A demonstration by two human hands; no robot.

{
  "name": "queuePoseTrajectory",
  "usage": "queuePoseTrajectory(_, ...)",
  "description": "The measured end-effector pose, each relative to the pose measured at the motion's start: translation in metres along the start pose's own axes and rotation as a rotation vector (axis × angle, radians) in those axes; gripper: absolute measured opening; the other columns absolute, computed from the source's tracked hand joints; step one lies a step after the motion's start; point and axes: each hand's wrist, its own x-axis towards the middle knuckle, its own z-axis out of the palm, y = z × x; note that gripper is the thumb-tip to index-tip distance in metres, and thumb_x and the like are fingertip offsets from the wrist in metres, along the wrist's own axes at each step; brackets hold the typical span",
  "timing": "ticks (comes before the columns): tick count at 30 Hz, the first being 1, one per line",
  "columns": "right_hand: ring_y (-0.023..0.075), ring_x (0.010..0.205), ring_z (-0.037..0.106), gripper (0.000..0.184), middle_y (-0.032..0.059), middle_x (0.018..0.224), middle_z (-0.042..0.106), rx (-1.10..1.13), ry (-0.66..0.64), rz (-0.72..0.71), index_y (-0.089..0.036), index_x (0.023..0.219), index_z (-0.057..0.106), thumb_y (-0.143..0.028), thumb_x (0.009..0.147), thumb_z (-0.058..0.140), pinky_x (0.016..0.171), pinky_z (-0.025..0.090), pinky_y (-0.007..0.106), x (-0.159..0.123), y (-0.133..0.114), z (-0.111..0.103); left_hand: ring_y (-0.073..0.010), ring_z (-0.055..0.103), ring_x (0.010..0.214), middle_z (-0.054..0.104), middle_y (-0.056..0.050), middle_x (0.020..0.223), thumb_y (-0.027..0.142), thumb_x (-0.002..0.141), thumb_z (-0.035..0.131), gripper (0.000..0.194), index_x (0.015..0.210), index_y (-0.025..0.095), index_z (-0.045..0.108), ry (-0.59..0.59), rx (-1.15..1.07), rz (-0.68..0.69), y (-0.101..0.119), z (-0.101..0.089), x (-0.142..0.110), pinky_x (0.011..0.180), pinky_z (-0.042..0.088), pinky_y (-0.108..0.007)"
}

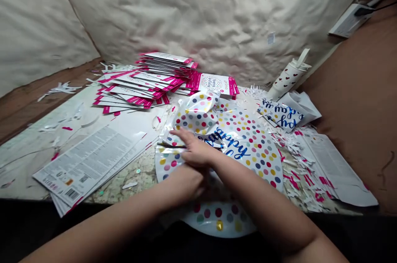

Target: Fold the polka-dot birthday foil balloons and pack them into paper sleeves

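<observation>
A flat white foil balloon (252, 139) with coloured dots and blue lettering lies before me, its lower edge hanging over the table's front. Its upper left part is folded over and crumpled. My right hand (195, 149) rests on that fold, index finger stretched out to the left along the foil. Just below it, partly under the right wrist, my left hand (190, 180) lies against the balloon; its fingers are hidden. The forearms come close together over the balloon.
Pink-and-white printed packets (139, 85) are piled at the back. Printed card sleeves (83, 163) lie at left, another sleeve (331, 163) at right among paper shreds (294, 168). A folded dotted balloon (281, 114) and a heart-patterned tumbler (288, 79) stand back right.
</observation>
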Motion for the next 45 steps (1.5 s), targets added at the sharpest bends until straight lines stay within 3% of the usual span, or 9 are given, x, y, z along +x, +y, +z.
queuePoseTrajectory(3,0.0183,0.114,0.05,0.061,0.011,0.13,0.048,-0.097,0.166,-0.025,-0.015,0.129,0.038,-0.01,0.069,0.048,0.092,0.044,0.032,-0.008,0.016,-0.002,-0.0211,0.061,0.088,0.066,-0.008,0.096,0.015,0.081,0.045,0.023,0.095,0.017,0.063,0.086,0.121,-0.066,-0.041,-0.028,-0.026,0.076,0.048,-0.033)
queuePoseTrajectory(7,0.0239,0.107,0.052,0.036,0.0147,0.115,0.058,-0.227,0.285,0.013,-0.011,0.109,0.053,-0.022,0.075,0.053,0.09,0.043,0.035,0.006,0.013,0.016,-0.0246,0.059,0.079,0.064,-0.01,0.078,0.011,0.079,0.045,0.018,0.079,0.014,0.063,0.118,0.46,-0.069,-0.089,-0.055,-0.028,0.073,0.045,-0.039)
queuePoseTrajectory(13,0.0209,0.075,0.061,0.017,0.012,0.082,0.067,-0.385,0.472,0.083,-0.012,0.083,0.064,-0.011,0.075,0.049,0.068,0.047,0.029,0.031,0.01,0.023,-0.0189,0.055,0.07,0.062,-0.007,0.076,0.017,0.087,0.041,0.025,0.075,0.016,0.063,0.186,0.435,0.028,-0.061,-0.052,-0.013,0.066,0.043,-0.031)
queuePoseTrajectory(17,0.0151,0.069,0.061,0.023,0.0041,0.08,0.069,-0.431,0.76,0.175,-0.02,0.089,0.067,-0.011,0.075,0.05,0.064,0.046,0.023,-0.017,0.035,-0.056,-0.0329,0.046,0.116,0.05,-0.016,0.128,0.055,0.082,0.047,0.056,0.124,0.019,0.051,-0.003,0.236,-0.057,-0.056,-0.022,-0.005,0.093,0.037,-0.043)
queuePoseTrajectory(21,0.0232,0.073,0.061,0.045,0.0197,0.078,0.066,-0.546,1.311,0.409,-0.002,0.091,0.066,-0.035,0.09,0.035,0.062,0.042,0.033,-0.102,0.055,-0.162,-0.0487,0.01,0.132,0.018,-0.02,0.148,0.081,0.064,0.04,0.098,0.142,0.024,0.023,-0.144,0.122,-0.346,-0.073,-0.014,0.007,0.099,0.017,-0.062)
queuePoseTrajectory(24,0.0189,0.065,0.064,0.032,0.0107,0.067,0.067,-0.761,1.571,0.198,-0.01,0.087,0.07,-0.036,0.084,0.052,0.056,0.042,0.028,-0.142,0.049,-0.176,-0.0469,0.012,0.132,0.018,-0.018,0.148,0.079,0.066,0.04,0.093,0.141,0.024,0.028,-0.152,0.064,-0.381,-0.078,-0.022,0.011,0.1,0.019,-0.061)
queuePoseTrajectory(29,0.0182,0.09,0.066,0.03,0.0089,0.099,0.07,-0.808,0.96,-0.357,-0.019,0.106,0.064,-0.01,0.08,0.051,0.077,0.053,0.028,-0.132,0.033,-0.071,-0.0236,0.054,0.107,0.061,-0.01,0.115,0.051,0.089,0.03,0.049,0.107,0.018,0.061,0.147,-0.141,-0.415,-0.068,-0.04,0.002,0.09,0.042,-0.034)
queuePoseTrajectory(35,0.0205,0.102,0.061,0.029,0.0081,0.112,0.064,-0.261,0.305,-0.166,-0.018,0.104,0.065,-0.029,0.077,0.062,0.086,0.052,0.03,-0.108,0.051,-0.005,-0.0183,0.06,0.089,0.066,-0.002,0.096,0.045,0.086,0.044,0.032,0.09,0.02,0.063,0.31,-0.284,-0.53,-0.063,-0.051,-0.018,0.076,0.046,-0.026)
queuePoseTrajectory(45,0.0237,0.101,0.062,0.032,0.0171,0.111,0.064,-0.482,0.254,-0.336,-0.01,0.111,0.06,-0.008,0.084,0.042,0.084,0.053,0.037,-0.106,0.051,0.0,-0.0161,0.061,0.086,0.067,-0.001,0.089,0.021,0.083,0.054,0.012,0.092,0.022,0.061,0.553,-0.305,-0.17,-0.029,-0.065,-0.019,0.08,0.05,-0.03)
